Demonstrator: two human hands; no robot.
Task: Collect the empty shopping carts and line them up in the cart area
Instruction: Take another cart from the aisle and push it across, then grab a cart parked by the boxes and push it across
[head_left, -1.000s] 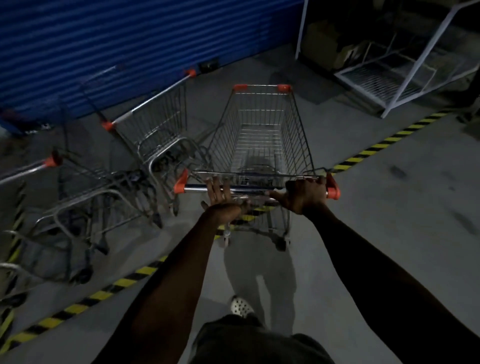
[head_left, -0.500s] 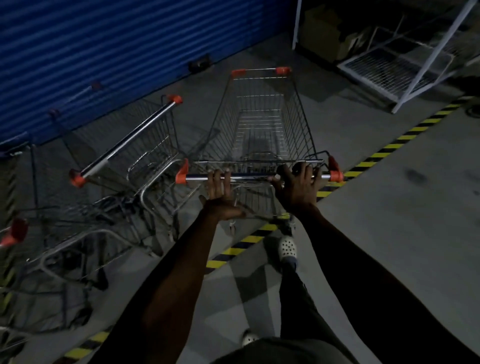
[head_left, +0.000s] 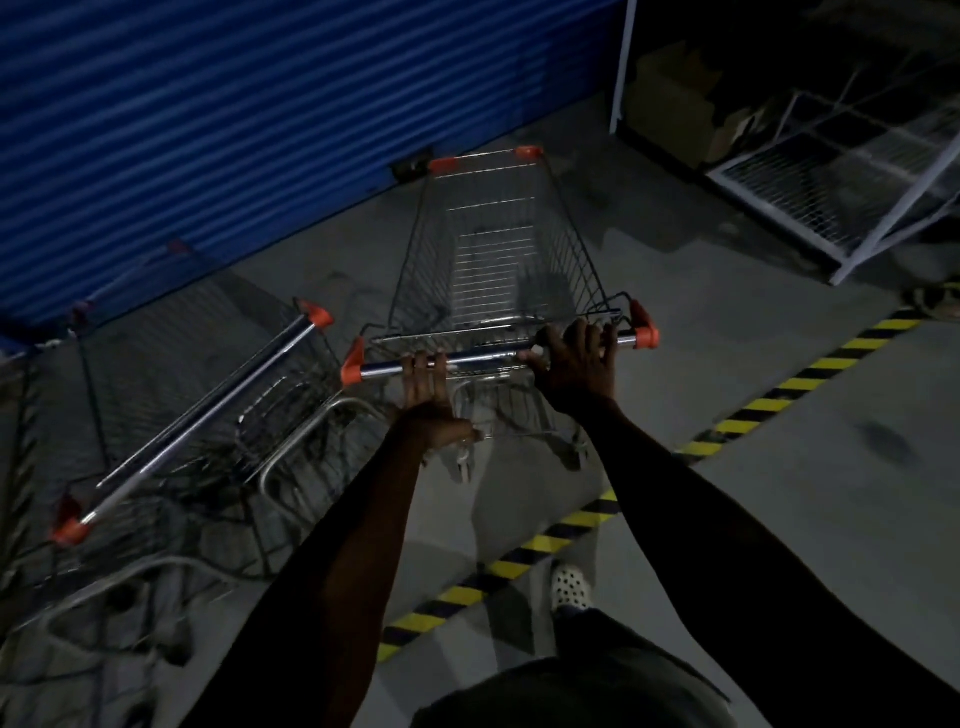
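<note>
An empty wire shopping cart (head_left: 498, 260) with orange corner caps stands in front of me, its nose toward the blue shutter. My left hand (head_left: 428, 400) grips its chrome handle bar (head_left: 488, 356) near the left end. My right hand (head_left: 574, 364) grips the same bar near the right end. To the left a second empty cart (head_left: 202, 395) is parked at an angle, its handle slanting from lower left to upper right, close beside my cart.
A blue roller shutter (head_left: 260, 114) closes off the far side. A yellow-and-black floor stripe (head_left: 571, 525) runs diagonally under my arms. A white wire rack (head_left: 841, 192) lies at the upper right. More cart frames (head_left: 104, 613) crowd the lower left. My shoe (head_left: 570, 588) is on the stripe's near side.
The cart has rolled forward across the striped line toward the shutter. The parked cart on the left has slid back alongside me. Both hands stayed on the handle.
</note>
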